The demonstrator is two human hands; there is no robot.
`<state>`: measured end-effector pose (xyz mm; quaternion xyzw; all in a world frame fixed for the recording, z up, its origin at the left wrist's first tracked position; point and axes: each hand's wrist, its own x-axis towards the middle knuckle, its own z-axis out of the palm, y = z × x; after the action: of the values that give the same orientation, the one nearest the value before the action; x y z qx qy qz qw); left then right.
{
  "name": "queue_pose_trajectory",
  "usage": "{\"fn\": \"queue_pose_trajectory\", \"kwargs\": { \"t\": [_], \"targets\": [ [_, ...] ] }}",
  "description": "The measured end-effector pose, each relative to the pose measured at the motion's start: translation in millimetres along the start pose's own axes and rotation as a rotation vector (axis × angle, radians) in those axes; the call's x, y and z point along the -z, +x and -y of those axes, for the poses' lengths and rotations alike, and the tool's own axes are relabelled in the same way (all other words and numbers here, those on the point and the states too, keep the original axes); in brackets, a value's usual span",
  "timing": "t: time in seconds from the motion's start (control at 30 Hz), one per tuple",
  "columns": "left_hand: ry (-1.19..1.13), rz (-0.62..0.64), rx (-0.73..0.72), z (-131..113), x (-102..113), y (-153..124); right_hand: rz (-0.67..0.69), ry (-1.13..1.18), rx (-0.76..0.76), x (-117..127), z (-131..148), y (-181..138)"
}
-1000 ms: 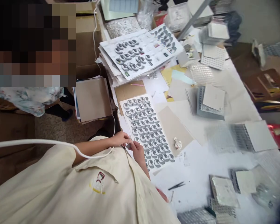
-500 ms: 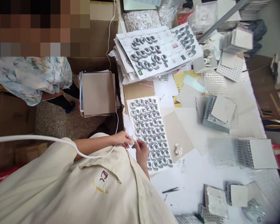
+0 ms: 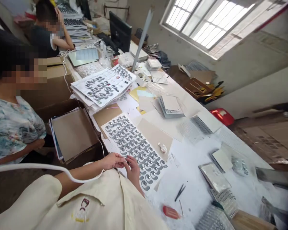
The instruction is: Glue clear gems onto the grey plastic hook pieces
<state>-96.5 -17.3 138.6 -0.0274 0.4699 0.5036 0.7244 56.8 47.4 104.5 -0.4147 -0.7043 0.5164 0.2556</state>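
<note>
While left fingers (image 3: 120,160) pinch a small piece (image 3: 125,161), bunched right fingers (image 3: 131,161) touch it.

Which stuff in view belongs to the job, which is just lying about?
Likely the job:
left hand and right hand, fingertips together (anything pinched is too small to tell)
rows of curved grey pieces beside them

Seemingly lying about:
crumpled white scrap
red item
monitor

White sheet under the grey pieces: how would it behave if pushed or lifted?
The white sheet looks thin, so it may sag if lifted. It lies flat, so it probably won't tip or roll. The closely spaced grey pieces might shift if loose.
</note>
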Motion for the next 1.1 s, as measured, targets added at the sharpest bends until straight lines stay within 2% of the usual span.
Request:
{"fn": "queue_pose_trajectory", "kwargs": {
  "t": [0.33,0.57,0.73,0.83,0.93,1.0,1.03,1.1],
  "targets": [
    [0.169,0.072,0.052,-14.7,-16.4,17.8,-0.141,0.146,-0.121,10.4,-9.3,0.9],
    [0.187,-0.006,0.01,-20.4,-28.9,24.1,-0.173,0.168,-0.119,14.8,-5.9,5.3],
    [0.139,-0.064,0.049,-25.3,-32.1,19.6,-0.179,0.108,-0.069,14.4,0.9,4.7],
    [0.108,-0.098,0.07,-26.7,-29.2,17.8,-0.189,0.033,-0.006,13.3,5.9,6.8],
    [0.111,-0.12,0.094,-28.1,-27.5,17.4,-0.136,-0.194,0.315,12.8,12.0,8.7],
    [0.129,-0.143,0.092,-30.8,-27.3,17.3,-0.093,-0.287,0.44,12.2,15.1,6.5],
    [0.141,-0.159,0.087,-32.8,-27.1,17.6,-0.083,-0.314,0.452,12.1,14.8,3.7],
    [0.169,-0.2,0.071,-36.8,-25.9,19.3,-0.147,-0.357,0.345,14.5,7.8,-6.5]
  ]
}}
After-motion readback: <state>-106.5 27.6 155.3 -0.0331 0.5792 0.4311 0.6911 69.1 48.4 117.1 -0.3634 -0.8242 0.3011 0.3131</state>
